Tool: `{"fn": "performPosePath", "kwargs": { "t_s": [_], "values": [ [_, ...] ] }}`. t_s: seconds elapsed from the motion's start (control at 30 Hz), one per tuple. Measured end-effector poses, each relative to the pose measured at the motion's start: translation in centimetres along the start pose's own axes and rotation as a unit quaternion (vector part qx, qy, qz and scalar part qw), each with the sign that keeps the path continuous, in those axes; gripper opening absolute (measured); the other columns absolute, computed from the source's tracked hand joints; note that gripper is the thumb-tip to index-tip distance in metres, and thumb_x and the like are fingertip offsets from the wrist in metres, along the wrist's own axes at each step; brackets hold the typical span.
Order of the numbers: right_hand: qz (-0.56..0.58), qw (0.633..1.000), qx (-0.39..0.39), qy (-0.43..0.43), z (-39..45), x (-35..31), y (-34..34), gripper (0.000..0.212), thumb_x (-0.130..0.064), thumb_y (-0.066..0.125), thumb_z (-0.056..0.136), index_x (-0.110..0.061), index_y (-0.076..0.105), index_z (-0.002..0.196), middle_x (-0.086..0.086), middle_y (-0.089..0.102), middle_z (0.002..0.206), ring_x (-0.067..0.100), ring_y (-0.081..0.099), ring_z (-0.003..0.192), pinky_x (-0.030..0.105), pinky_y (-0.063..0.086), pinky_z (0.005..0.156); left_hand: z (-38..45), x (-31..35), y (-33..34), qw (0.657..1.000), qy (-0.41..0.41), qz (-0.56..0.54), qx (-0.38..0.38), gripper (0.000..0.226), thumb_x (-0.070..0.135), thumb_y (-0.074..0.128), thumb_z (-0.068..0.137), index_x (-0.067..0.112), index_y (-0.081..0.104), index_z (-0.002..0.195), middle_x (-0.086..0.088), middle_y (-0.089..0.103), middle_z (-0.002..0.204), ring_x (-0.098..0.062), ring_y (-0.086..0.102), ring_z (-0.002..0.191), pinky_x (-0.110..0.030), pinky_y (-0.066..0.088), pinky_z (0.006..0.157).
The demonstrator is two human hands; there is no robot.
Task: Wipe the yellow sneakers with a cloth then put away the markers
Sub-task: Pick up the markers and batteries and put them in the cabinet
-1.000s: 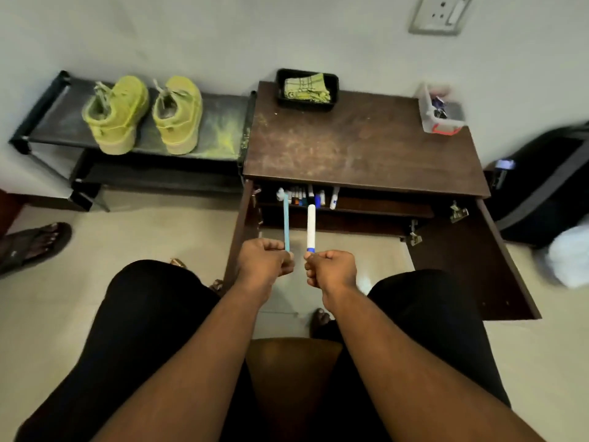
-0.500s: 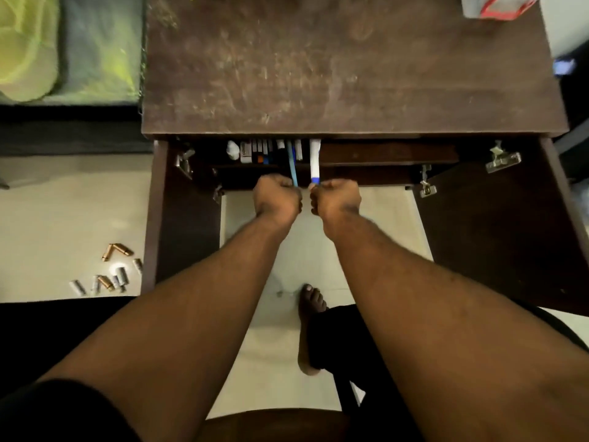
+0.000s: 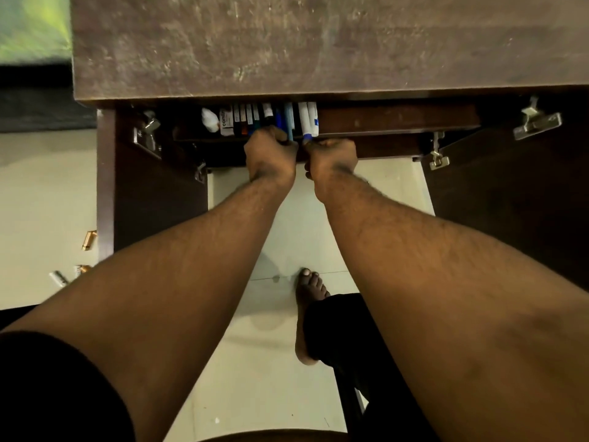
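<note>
Both fists reach to the front edge of the shelf [image 3: 398, 121] under the brown cabinet top [image 3: 318, 43]. The left hand [image 3: 271, 154] is curled tight around a thin light-blue marker [image 3: 289, 121], whose barrel runs back onto the shelf. The right hand [image 3: 331, 157] is closed on a thick white marker [image 3: 310, 122] with a blue band near its held end and a small blue mark on the barrel. Both lie beside a row of markers [image 3: 251, 118] already on the shelf, mostly white-bodied with dark, blue and orange ends, one labelled in print. Left of that row sits a crumpled white scrap [image 3: 208, 119].
</note>
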State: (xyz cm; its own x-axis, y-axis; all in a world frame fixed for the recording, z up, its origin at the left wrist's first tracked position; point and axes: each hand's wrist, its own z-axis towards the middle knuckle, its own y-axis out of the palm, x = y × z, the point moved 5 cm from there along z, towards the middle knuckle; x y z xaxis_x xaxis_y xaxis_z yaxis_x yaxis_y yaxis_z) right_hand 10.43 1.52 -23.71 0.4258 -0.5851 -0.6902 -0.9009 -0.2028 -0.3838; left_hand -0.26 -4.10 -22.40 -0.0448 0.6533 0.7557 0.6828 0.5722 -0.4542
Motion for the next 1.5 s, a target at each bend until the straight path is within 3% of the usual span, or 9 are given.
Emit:
{"fn": "performPosePath", "kwargs": {
  "t_s": [0.1, 0.23, 0.4, 0.6, 0.73, 0.93, 1.1, 1.3, 1.5],
  "values": [
    [0.01, 1.0, -0.006, -0.002, 0.3, -0.3, -0.1, 0.026, -0.022, 0.075, 0.081, -0.015, 0.061, 0.06, 0.004, 0.067, 0.067, 0.022, 0.066, 0.063, 0.044, 0.06, 0.066, 0.6, 0.2, 0.3, 1.0, 0.0, 0.0, 0.015, 0.01, 0.01, 0.073, 0.079, 0.015, 0.065, 0.084, 0.0, 0.067, 0.087, -0.018, 0.066, 0.082, -0.034, 0.059, 0.07],
    [0.025, 1.0, -0.015, 0.0, 0.8, -0.9, 0.2, 0.022, -0.021, 0.074, 0.081, -0.016, 0.063, 0.063, 0.005, 0.069, 0.076, 0.021, 0.067, 0.074, 0.043, 0.06, 0.073, 1.3, 0.8, 0.1, 0.998, 0.015, 0.036, 0.042, 0.009, 0.014, 0.067, 0.084, 0.012, 0.067, 0.093, 0.0, 0.066, 0.092, -0.01, 0.06, 0.085, -0.013, 0.041, 0.063],
    [0.053, 0.998, -0.03, 0.017, 0.7, -0.5, 0.5, 0.01, -0.02, 0.072, 0.084, -0.017, 0.067, 0.075, 0.005, 0.07, 0.084, 0.02, 0.067, 0.077, 0.04, 0.06, 0.07, 1.7, 0.9, 0.0, 0.997, 0.016, 0.048, 0.052, 0.011, 0.02, 0.072, 0.081, 0.014, 0.066, 0.088, 0.001, 0.067, 0.086, -0.01, 0.063, 0.083, -0.018, 0.049, 0.067],
    [0.047, 0.998, 0.001, 0.035, -0.2, 1.6, 0.5, 0.01, -0.02, 0.065, 0.087, -0.01, 0.069, 0.088, 0.01, 0.071, 0.086, 0.026, 0.069, 0.073, 0.042, 0.061, 0.065, 0.6, 0.8, 0.0, 0.998, 0.039, 0.046, 0.033, 0.016, 0.02, 0.075, 0.08, 0.013, 0.064, 0.09, 0.002, 0.066, 0.089, -0.008, 0.062, 0.086, -0.011, 0.044, 0.064],
    [0.023, 0.999, 0.018, 0.031, -2.2, 2.7, 0.2, 0.011, -0.016, 0.065, 0.084, -0.011, 0.072, 0.09, 0.009, 0.072, 0.087, 0.028, 0.068, 0.082, 0.046, 0.059, 0.074, -0.5, 0.6, -1.0, 0.998, 0.045, 0.048, 0.017, 0.011, 0.017, 0.073, 0.081, 0.016, 0.063, 0.085, -0.001, 0.068, 0.088, -0.015, 0.067, 0.085, -0.033, 0.058, 0.076],
    [-0.106, 0.987, -0.048, -0.11, -8.8, -0.8, -0.1, 0.009, -0.015, 0.062, 0.087, -0.013, 0.071, 0.086, 0.005, 0.071, 0.083, 0.022, 0.066, 0.08, 0.035, 0.056, 0.076, -5.5, 0.1, -8.4, 0.988, 0.072, 0.127, 0.039, 0.01, 0.019, 0.067, 0.086, 0.014, 0.069, 0.095, -0.001, 0.07, 0.094, -0.013, 0.064, 0.086, -0.027, 0.053, 0.077],
    [-0.204, 0.926, -0.107, -0.298, -19.0, -6.2, 0.6, 0.01, -0.019, 0.064, 0.087, -0.013, 0.072, 0.088, 0.005, 0.072, 0.087, 0.017, 0.065, 0.084, 0.029, 0.05, 0.08, -9.9, 2.2, -18.8, 0.985, 0.132, 0.109, 0.025, 0.008, 0.018, 0.071, 0.079, 0.019, 0.074, 0.086, -0.001, 0.073, 0.087, -0.015, 0.068, 0.082, -0.031, 0.055, 0.082],
    [-0.316, 0.815, -0.145, -0.464, -32.2, -13.7, 5.8, 0.011, -0.02, 0.063, 0.088, -0.015, 0.072, 0.089, 0.004, 0.072, 0.087, 0.016, 0.063, 0.079, 0.028, 0.049, 0.076, -13.4, 5.4, -37.8, 0.968, 0.205, 0.012, 0.147, 0.009, 0.017, 0.071, 0.08, 0.014, 0.076, 0.086, 0.002, 0.073, 0.084, -0.009, 0.066, 0.08, -0.019, 0.05, 0.078],
    [-0.404, 0.683, -0.224, -0.565, -42.0, -15.7, 18.1, 0.014, -0.02, 0.061, 0.089, -0.013, 0.072, 0.093, 0.005, 0.072, 0.092, 0.019, 0.064, 0.087, 0.033, 0.051, 0.081, -12.7, -5.7, -53.4, 0.957, 0.121, -0.02, 0.263, 0.009, 0.017, 0.071, 0.077, 0.013, 0.076, 0.084, 0.002, 0.07, 0.078, -0.014, 0.066, 0.077, -0.024, 0.051, 0.075]
  ]
}}
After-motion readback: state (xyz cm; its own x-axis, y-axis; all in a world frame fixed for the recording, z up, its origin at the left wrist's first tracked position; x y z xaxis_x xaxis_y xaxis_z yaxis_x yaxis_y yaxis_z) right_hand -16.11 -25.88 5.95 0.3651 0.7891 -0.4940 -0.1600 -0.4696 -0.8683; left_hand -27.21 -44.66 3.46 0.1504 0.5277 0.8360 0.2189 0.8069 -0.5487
